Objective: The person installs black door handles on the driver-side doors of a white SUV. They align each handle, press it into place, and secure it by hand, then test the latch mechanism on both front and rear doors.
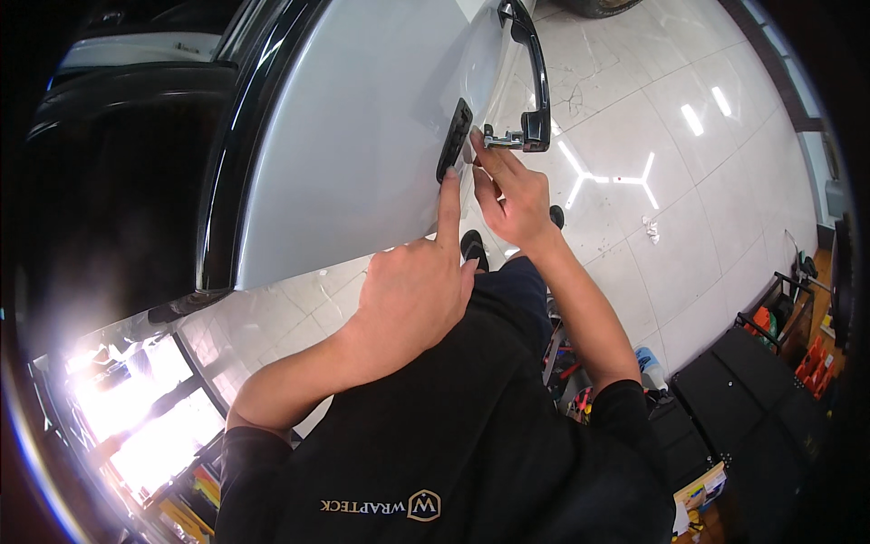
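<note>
A silver-grey car door panel [353, 118] rises in front of me, with a slim black plastic trim piece [456, 136] standing out on its surface. My left hand [417, 286] has its index finger stretched out, its tip touching the lower end of that piece; the other fingers are curled, with nothing seen in them. At the panel's right edge, my right hand [517, 195] has its fingers extended beside the metal end fitting of a glossy black door handle [541, 77]. Its fingertips lie close to the fitting, and whether they touch it is unclear.
Glossy black car bodywork [118, 181] fills the left side. Pale floor tiles [707, 181] spread to the right, with a crumpled white scrap [651, 228] on them. Black cases [743, 390] sit at lower right. A blue-and-white bottle [650, 367] stands near my right elbow.
</note>
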{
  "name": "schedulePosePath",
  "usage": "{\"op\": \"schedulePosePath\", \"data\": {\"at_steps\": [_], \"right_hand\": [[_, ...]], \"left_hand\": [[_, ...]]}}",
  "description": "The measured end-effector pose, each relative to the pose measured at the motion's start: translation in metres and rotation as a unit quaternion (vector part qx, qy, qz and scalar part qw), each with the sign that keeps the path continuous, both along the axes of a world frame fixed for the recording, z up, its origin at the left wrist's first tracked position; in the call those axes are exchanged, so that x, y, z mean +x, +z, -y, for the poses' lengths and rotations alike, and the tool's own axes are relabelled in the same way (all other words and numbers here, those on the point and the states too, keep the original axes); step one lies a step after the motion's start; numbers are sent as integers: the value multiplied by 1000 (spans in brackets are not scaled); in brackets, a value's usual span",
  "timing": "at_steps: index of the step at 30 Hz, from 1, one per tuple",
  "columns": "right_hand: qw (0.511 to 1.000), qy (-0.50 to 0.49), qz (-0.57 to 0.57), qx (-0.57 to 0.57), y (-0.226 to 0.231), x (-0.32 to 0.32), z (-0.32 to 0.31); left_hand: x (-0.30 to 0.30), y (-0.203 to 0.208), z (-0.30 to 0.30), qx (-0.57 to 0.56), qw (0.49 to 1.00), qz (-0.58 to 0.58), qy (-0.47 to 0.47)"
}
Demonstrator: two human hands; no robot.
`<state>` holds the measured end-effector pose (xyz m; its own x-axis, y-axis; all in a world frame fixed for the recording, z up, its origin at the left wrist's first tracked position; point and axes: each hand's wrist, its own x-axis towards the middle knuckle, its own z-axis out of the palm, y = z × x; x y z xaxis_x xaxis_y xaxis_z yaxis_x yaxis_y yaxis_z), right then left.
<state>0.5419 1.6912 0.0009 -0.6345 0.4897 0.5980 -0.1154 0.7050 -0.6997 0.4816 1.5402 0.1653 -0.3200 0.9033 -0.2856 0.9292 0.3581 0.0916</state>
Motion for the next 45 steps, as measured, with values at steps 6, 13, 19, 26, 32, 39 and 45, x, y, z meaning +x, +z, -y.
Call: {"op": "schedulePosePath", "data": {"at_steps": [6,13,19,26,32,39,45], "right_hand": [[1000,-17,5,22,-4,-3,-4],[999,10,11,40,8,-9,-5],[994,65,30,-81,-13,-4,-8],[985,62,26,-160,-17,18,-7],[843,19,-150,-516,12,32,-33],[909,54,67,-407,93,3,-71],[932,10,115,-343,102,-2,-62]], "left_hand": [[0,3,-2,-26,999,16,11],[-5,0,2,-26,997,44,58],[1,2,-16,-38,995,80,45],[10,-10,-20,-35,998,42,37],[17,-8,-30,-79,986,83,124],[17,-8,-29,-39,988,84,125],[15,-11,-27,11,992,74,103]]}}
